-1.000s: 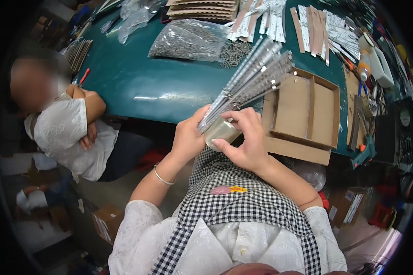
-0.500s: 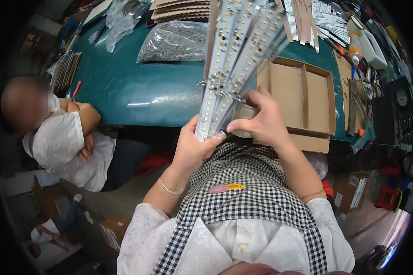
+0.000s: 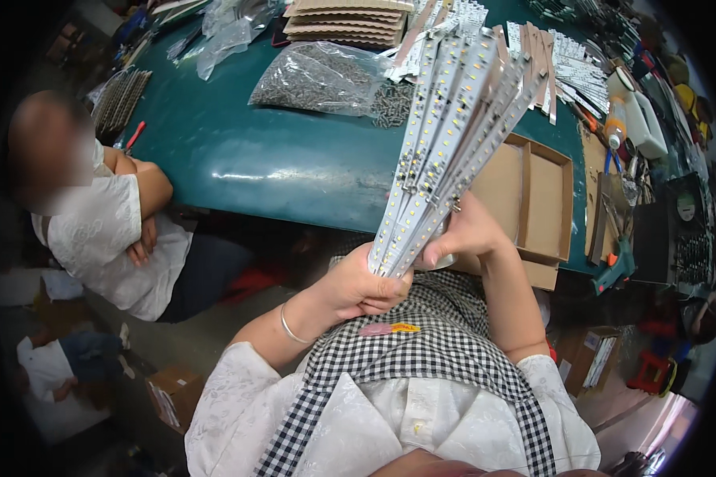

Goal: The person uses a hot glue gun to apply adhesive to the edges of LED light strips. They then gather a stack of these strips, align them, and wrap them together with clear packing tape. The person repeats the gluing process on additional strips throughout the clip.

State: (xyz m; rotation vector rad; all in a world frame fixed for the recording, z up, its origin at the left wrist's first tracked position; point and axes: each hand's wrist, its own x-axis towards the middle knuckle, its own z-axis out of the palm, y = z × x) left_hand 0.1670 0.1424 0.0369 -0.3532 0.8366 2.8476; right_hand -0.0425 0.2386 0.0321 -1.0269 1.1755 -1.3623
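- 2 bare hands work close together in front of the body, just short of the near edge of a dark green table (image 3: pixel 310 175).
- The left hand (image 3: pixel 371 288) is clenched round the lower ends of a bundle of pale strips (image 3: pixel 441 135), its fingers wrapped across the front.
- The strips lean up and to the right, gathered tightly at the grip and fanned out at the top; rows of small yellowish squares dot their faces, and their upper part covers some of the table from view.
- The right hand (image 3: pixel 473 229) is behind and right of the bundle, thumb toward the strips, curled round a pale rounded object (image 3: pixel 445 261) that is mostly hidden; whether its fingers also press on the strips, I cannot tell.
- Beyond the bundle, a clear bag (image 3: pixel 314 75) of small metal pieces lies beside a loose heap (image 3: pixel 391 105) of similar pieces, near a stack of corrugated cardboard (image 3: pixel 344 22).
- To the right sits a shallow cardboard tray (image 3: pixel 547 199) with a divider, and past it a green pistol-shaped tool (image 3: pixel 615 266) and a white bottle (image 3: pixel 649 127).
- More strips (image 3: pixel 577 67) lie spread at the far right.
- At the left, a co-worker (image 3: pixel 107 222) sits with arms folded, near a red-handled tool (image 3: pixel 136 134).
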